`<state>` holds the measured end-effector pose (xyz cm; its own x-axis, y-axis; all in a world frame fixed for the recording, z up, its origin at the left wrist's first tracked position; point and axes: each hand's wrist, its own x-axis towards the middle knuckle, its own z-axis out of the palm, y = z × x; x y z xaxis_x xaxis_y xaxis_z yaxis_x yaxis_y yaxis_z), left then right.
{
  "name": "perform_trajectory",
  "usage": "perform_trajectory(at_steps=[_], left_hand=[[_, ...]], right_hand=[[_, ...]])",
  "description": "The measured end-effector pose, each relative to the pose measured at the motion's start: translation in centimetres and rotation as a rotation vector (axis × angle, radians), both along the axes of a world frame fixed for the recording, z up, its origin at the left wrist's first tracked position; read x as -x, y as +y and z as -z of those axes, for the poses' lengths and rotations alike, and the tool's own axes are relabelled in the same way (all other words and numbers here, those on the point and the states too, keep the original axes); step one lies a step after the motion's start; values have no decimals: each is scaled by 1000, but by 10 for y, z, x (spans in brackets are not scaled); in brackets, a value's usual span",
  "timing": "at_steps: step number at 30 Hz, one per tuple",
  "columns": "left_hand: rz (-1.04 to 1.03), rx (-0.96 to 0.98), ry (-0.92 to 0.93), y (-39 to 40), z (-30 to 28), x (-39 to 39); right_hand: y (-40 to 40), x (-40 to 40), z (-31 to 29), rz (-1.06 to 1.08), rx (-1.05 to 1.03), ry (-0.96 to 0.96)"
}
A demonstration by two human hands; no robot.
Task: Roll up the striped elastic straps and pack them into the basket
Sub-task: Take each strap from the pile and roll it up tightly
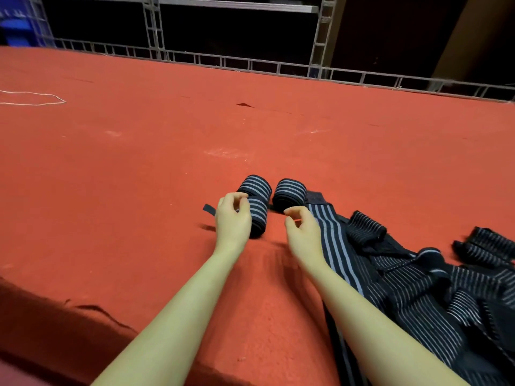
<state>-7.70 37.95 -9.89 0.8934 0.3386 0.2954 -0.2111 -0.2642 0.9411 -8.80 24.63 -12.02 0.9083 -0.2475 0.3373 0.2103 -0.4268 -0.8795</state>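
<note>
Three rolled black elastic straps with grey stripes [257, 203] lie on the red felt worktop [139, 162]. The left hand [232, 218] seems to touch the nearest roll, fingers loosely curled. The right hand [302, 232] hovers, fingers loosely curled and empty, beside a heap of unrolled black striped straps [412, 280].

1. Three rolled striped straps: far-left roll [255, 185], near-left roll [257, 217], right roll [289, 195].
2. One flat unrolled strap [333, 240], near right.
3. One heap of tangled straps [434, 288], near right; number unclear.
4. One white string loop [33, 98], far left.
</note>
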Motion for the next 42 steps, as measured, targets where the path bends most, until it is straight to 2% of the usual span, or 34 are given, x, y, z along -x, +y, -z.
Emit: perform_trajectory(at_steps=[3, 6, 9, 13, 16, 21, 24, 30, 34, 37, 39, 42], left_hand=[[124, 14, 6, -24, -6, 3], [242, -16, 46, -49, -6, 2], [299, -116, 66, -75, -2, -4], [347, -292, 88, -103, 10, -12], [374, -381, 117, -120, 22, -21], [348, -548, 248, -139, 41, -38], [356, -456, 319, -144, 43, -44], [284, -360, 208, -148, 43, -38], [237, -361, 134, -141, 35, -29], [273, -489, 173, -134, 32, -30], [307, -558, 222, -133, 31, -29], [287, -610, 266, -137, 30, -24]], right_hand=[[-21, 4, -6, 34, 95, -17], [-48, -4, -8, 122, 317, -13], [-78, -14, -3, 186, 605, 55], [-113, -21, 17, 225, 868, 121], [-130, -24, 35, 299, 1009, 248], [-137, -29, 44, 289, 897, 340], [-140, -33, 41, 241, 811, 364], [-139, -20, 40, 172, 564, 27], [-133, -11, 41, 167, 644, -85], [-130, -6, 41, 227, 786, -106], [-135, -4, 36, 343, 852, -72], [-148, -3, 27, 412, 821, 238]])
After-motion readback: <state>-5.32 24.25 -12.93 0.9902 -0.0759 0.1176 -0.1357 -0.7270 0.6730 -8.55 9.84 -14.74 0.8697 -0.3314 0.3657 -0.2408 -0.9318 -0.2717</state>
